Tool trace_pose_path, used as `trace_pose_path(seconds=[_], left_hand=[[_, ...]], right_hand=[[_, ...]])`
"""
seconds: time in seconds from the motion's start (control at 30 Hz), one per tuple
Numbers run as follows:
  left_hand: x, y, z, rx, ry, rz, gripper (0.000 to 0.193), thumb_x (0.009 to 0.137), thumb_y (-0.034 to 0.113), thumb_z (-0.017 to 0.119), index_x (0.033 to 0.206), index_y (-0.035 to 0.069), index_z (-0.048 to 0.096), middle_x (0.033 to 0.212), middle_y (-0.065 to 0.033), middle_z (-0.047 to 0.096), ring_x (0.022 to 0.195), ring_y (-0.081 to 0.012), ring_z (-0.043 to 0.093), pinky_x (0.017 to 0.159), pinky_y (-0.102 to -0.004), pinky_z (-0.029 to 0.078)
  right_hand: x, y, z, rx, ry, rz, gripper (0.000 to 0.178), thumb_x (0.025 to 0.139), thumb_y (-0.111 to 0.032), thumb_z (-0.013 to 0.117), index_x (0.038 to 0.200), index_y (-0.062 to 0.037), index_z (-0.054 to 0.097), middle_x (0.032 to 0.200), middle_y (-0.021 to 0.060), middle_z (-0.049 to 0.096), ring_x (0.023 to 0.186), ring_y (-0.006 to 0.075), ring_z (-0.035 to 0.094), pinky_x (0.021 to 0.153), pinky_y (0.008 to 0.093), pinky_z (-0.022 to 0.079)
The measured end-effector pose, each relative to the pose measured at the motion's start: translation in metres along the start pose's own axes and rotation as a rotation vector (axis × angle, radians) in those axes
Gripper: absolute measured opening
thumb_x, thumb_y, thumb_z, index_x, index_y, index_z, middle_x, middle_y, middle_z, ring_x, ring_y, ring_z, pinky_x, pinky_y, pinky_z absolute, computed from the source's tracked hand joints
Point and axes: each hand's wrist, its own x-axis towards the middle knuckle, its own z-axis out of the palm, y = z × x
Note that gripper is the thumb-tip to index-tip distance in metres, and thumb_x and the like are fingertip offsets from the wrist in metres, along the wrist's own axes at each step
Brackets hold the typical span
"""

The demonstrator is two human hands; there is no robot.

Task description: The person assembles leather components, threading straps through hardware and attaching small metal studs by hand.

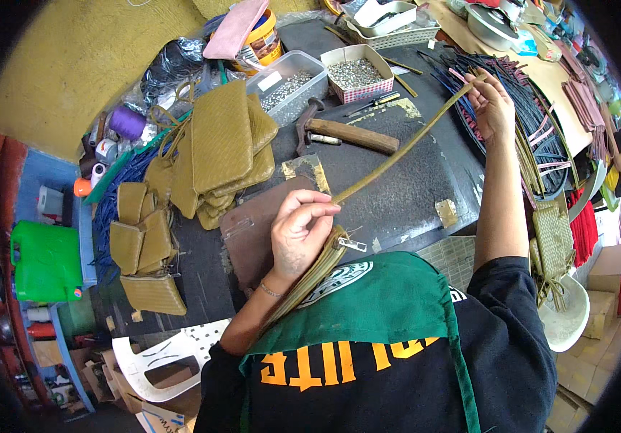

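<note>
A narrow olive strap (404, 150) is stretched slantwise over the table between my two hands. My left hand (297, 234) pinches its near end between thumb and fingers. Up and to the right, my right hand (492, 108) grips the far end with the arm reaching out. Under my left wrist, against the green apron (368, 292), lies a bundle of similar olive straps (303, 287). A small silver metal fitting (352, 245) shows at the bundle's top end. Below the strap rests a hammer (354, 135) with a wooden handle.
Olive woven pouches (220, 137) are stacked at the left, beside a brown flat panel (260, 224). Metal fittings fill a clear tub (303, 108) and a checkered box (368, 90). Dark cords (541, 137) lie coiled at the right. A white chair (141, 372) stands lower left.
</note>
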Motion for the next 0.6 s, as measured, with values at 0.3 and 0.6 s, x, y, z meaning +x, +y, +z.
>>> trace_pose_path(seconds=[0.3, 0.6], left_hand=[[0.0033, 0.0043, -0.0107, 0.633, -0.137, 0.584, 0.024, 0.057, -0.007, 0.064, 0.080, 0.000, 0.061, 0.086, -0.0090, 0.054, 0.079, -0.0232, 0.055, 0.067, -0.0300, 0.046], [0.0034, 0.0080, -0.0104, 0.743, -0.147, 0.739, 0.019, 0.061, -0.003, 0.065, 0.080, -0.001, 0.061, 0.087, -0.0079, 0.053, 0.080, -0.0222, 0.055, 0.069, -0.0290, 0.047]], right_hand=[[0.0009, -0.0020, -0.0038, 0.147, -0.041, 0.009, 0.033, 0.078, 0.005, 0.042, 0.111, 0.0044, 0.042, 0.097, 0.0203, 0.056, 0.083, 0.0234, 0.059, 0.061, 0.0230, 0.050], [-0.0007, -0.0064, -0.0025, 0.219, -0.074, 0.019, 0.037, 0.078, 0.005, 0.041, 0.115, 0.0058, 0.037, 0.103, 0.0212, 0.051, 0.091, 0.0284, 0.056, 0.061, 0.0212, 0.052]])
